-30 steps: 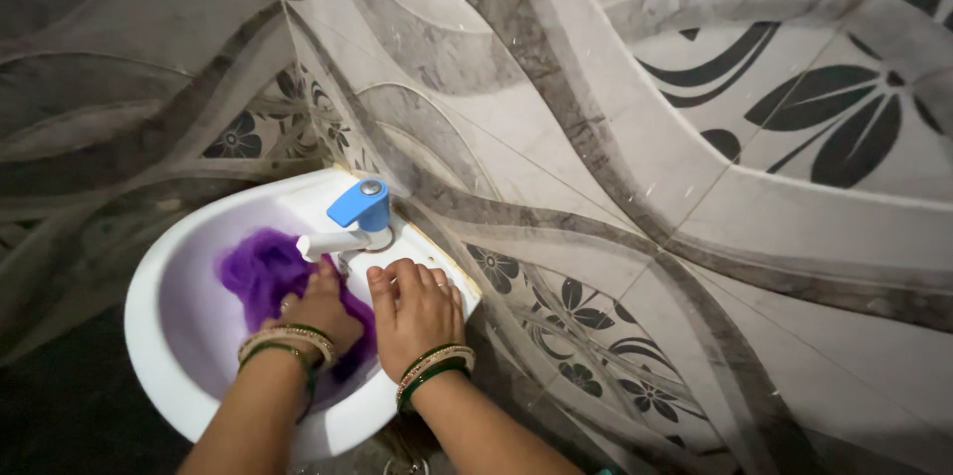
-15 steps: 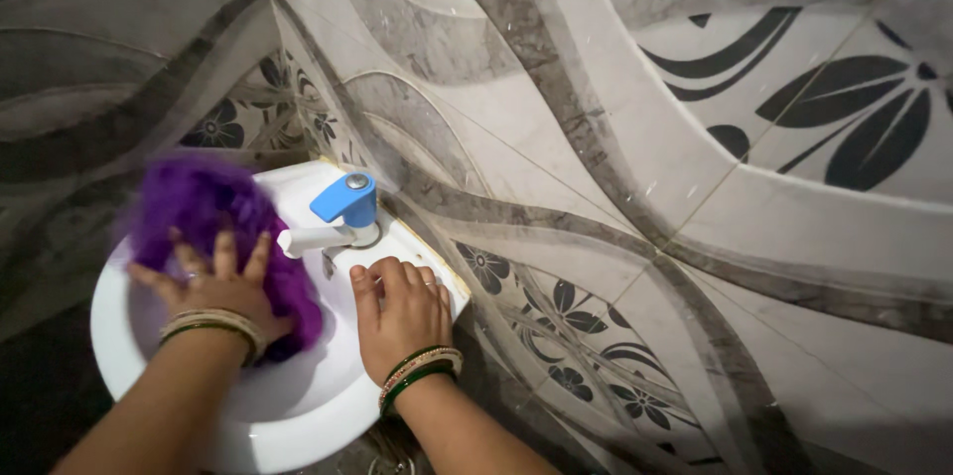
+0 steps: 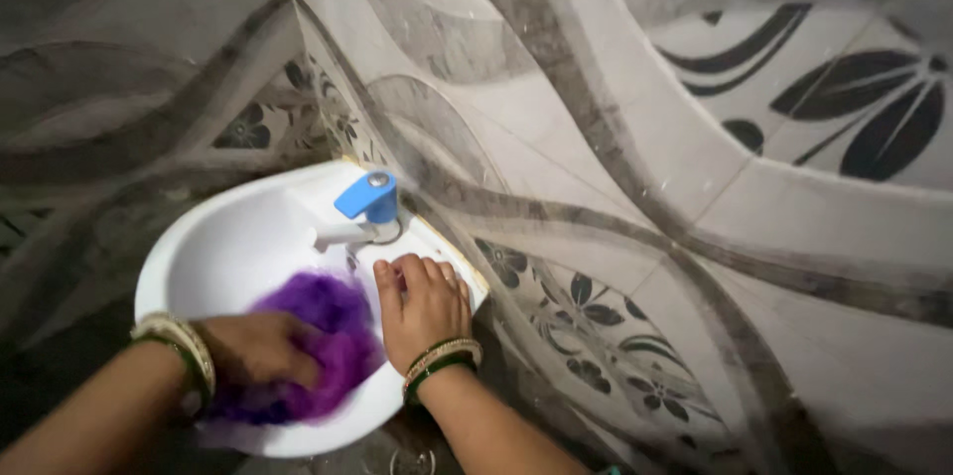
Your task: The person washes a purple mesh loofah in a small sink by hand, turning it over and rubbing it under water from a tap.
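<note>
L hand (image 3: 260, 348) fingers in purple scrubber (image 3: 328, 336), R hand (image 3: 422, 304) on basin rim (image 3: 159, 267)

Left hand (image 3: 260, 348) low, fingers curled and pressing down, forearm entering from lower left, bangles at wrist. Right hand (image 3: 424, 304) flat, palm down, fingers together pointing away, bangles at wrist, forearm rising from below.

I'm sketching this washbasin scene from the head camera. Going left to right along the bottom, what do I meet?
Left wrist bangles → left hand → purple scrubber → right hand resting on the white basin rim → patterned wall tiles.
</note>
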